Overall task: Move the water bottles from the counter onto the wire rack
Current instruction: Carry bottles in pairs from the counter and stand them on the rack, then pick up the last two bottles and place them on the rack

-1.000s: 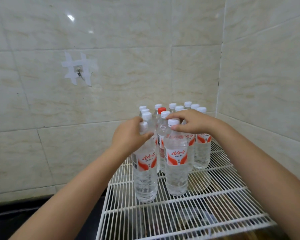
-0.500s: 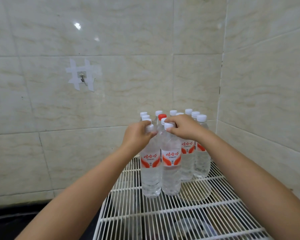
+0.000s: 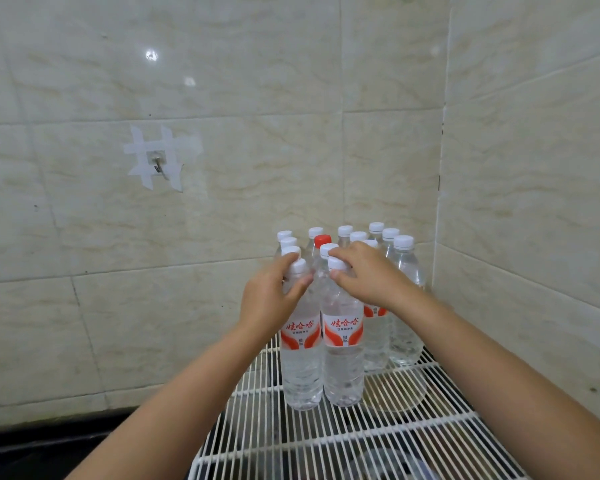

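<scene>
Two clear water bottles with red-and-white labels stand upright side by side on the white wire rack (image 3: 378,441). My left hand (image 3: 269,296) grips the neck of the left bottle (image 3: 300,362) just under its white cap. My right hand (image 3: 368,275) grips the neck of the right bottle (image 3: 343,362), fingers curled round the cap. Behind them several more bottles (image 3: 404,306) stand packed in the rack's far corner, most white-capped, one with a red cap (image 3: 323,240).
Beige tiled walls close in behind and on the right of the rack. A small metal hook (image 3: 158,166) taped to the wall sits up left. A dark counter edge (image 3: 49,441) runs below the wall at left. Bare rack wires lie in front of the bottles.
Both hands have pushed the two front bottles back along the rack until they stand against the cluster in the corner. The grips on the necks are unchanged.
</scene>
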`<state>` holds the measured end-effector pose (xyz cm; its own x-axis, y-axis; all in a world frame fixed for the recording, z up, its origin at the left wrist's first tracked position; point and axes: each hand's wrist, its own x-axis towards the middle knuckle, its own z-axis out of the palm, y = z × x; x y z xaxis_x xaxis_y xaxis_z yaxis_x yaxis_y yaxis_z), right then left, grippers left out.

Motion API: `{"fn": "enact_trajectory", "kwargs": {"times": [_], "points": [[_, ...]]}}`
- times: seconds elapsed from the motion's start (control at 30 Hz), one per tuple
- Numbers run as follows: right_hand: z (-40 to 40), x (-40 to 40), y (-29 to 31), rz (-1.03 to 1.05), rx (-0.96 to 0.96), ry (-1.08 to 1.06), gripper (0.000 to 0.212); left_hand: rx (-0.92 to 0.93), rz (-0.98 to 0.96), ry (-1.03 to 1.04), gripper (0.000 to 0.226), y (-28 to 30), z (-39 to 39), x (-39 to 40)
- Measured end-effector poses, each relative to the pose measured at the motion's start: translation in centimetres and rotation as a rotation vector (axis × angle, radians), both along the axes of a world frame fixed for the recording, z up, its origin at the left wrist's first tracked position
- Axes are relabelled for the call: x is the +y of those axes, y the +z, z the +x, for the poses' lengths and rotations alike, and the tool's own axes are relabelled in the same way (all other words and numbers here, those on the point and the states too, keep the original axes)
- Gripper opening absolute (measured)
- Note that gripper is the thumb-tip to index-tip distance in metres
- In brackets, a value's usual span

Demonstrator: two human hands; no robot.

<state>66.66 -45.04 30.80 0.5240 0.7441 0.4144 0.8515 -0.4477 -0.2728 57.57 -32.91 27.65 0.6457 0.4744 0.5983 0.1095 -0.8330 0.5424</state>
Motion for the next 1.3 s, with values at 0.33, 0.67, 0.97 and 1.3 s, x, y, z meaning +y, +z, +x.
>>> {"fn": "enact_trajectory", "kwargs": {"times": [0.33,0.67,0.97,1.3], "points": [[-6.0,5.4,-0.5,0.032,-0.274,0.226,0.047,0.113,0.112,0.358,0.037,0.3,-8.9,4.1],[-28.3,18.3,-6.0,0.029,-0.226,0.792,0.045,0.608,0.146,1.042,0.052,-5.0,-34.8,7.0],[-55.0,25.6,-11.1,-0.004,-0.206,1.108,0.048,0.892,-0.084,1.388,0.046,-10.8,-63.1,8.3],[-80.2,32.0,-17.6,-0.06,-0.027,1.323,0.038,0.921,-0.355,1.553,0.037,-13.5,-84.2,11.0]]}}
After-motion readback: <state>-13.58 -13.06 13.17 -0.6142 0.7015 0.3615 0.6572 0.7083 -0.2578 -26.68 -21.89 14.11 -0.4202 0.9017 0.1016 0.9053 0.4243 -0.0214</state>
